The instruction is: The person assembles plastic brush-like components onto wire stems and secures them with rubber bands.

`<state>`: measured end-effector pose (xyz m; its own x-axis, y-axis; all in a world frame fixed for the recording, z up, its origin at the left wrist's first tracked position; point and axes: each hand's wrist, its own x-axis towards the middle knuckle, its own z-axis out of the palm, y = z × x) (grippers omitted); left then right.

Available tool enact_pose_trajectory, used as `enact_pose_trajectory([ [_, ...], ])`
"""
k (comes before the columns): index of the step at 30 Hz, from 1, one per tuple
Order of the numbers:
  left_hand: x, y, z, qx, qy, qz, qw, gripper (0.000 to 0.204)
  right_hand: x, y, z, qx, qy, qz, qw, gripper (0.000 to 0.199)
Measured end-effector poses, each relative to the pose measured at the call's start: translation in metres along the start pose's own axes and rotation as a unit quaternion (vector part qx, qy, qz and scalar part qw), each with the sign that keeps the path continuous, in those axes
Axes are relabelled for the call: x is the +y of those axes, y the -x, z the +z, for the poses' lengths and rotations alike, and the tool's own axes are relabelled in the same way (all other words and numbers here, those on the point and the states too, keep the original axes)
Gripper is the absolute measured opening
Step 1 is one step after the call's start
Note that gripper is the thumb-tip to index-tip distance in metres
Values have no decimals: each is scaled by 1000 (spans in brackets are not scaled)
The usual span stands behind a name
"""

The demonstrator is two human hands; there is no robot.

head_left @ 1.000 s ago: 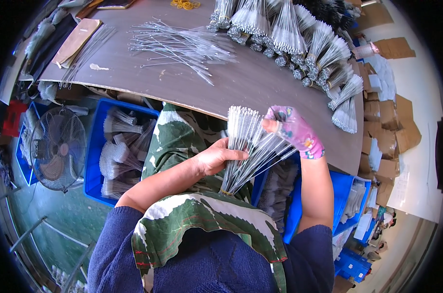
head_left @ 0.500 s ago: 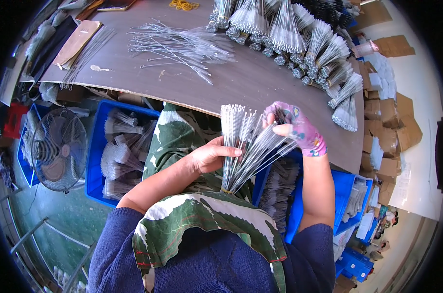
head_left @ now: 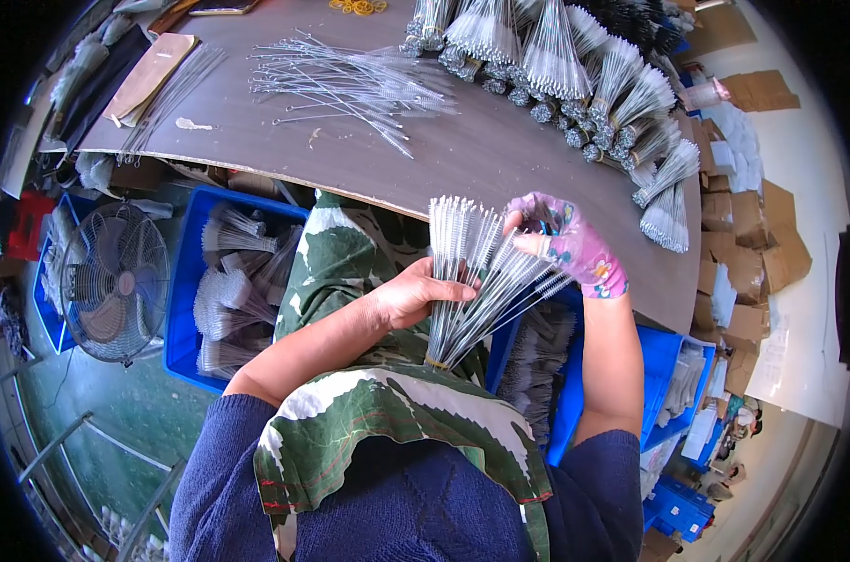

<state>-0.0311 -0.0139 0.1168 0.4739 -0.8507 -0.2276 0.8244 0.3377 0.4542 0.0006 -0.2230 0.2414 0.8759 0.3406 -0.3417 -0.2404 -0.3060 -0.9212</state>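
A bundle of thin wire brushes [head_left: 458, 314] with pale bristle heads stands fanned out in front of my lap. A yellowish band gathers its lower ends. My bare left hand [head_left: 423, 292] is closed round the middle of the wires, with the thumb laid across them. At the upper right of the bundle is my right hand [head_left: 567, 245], in a pink flowered glove with bare fingertips. Its fingers and thumb are bent together beside the bristle tips; whatever lies between them, I cannot make out. Some brushes lean right beneath this hand.
Loose wire brushes [head_left: 350, 84] lie on the brown table [head_left: 303, 155]. Tied brush bundles [head_left: 561, 61] pile up at its far right. Blue bins [head_left: 186, 365] with more bundles stand below, and a fan [head_left: 116, 281] is at left. Cardboard boxes [head_left: 771, 229] stack up at right.
My right hand's fingers have shifted slightly at the bristle tips, and a gap now shows inside their curl. The left hand keeps its hold on the bundle.
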Motion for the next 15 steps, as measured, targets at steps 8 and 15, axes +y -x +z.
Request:
enact_pose_trajectory([
  [8,3,-4,14,20,-12,16,1000,39,-14,-25,-5,109,44,-32,993,20],
  [15,-1,-3,10,35,0,32,999,35,-13,-25,21,41,102,2,994,17],
])
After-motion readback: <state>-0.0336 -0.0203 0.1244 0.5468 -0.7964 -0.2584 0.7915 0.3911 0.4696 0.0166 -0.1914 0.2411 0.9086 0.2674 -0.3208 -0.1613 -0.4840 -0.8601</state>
